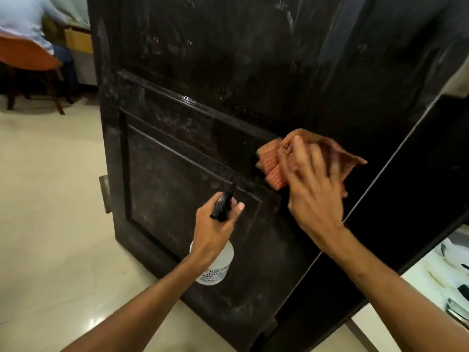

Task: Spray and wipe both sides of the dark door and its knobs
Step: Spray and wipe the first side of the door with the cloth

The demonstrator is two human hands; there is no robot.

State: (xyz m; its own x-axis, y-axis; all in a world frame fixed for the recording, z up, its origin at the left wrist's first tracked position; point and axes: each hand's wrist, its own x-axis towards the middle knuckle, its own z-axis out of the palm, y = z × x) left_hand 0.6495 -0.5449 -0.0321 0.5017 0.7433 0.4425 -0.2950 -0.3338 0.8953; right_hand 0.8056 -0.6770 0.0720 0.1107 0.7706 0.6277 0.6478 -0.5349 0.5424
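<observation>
The dark panelled door (193,102) fills the middle of the view, streaked with pale spray marks and smears. My left hand (215,229) grips the neck of a clear spray bottle (215,268) with a black trigger head, its nozzle close to the lower panel. My right hand (314,189) presses an orange checked cloth (274,163) flat against the door's right side with spread fingers; the hand looks motion-blurred. No knob is visible.
A small dark fitting (105,193) sticks out from the door's left edge low down. Cream tiled floor (50,199) lies to the left. An orange chair (28,59) with a seated person (22,19) stands at the far left. A white surface (436,270) holds items at the lower right.
</observation>
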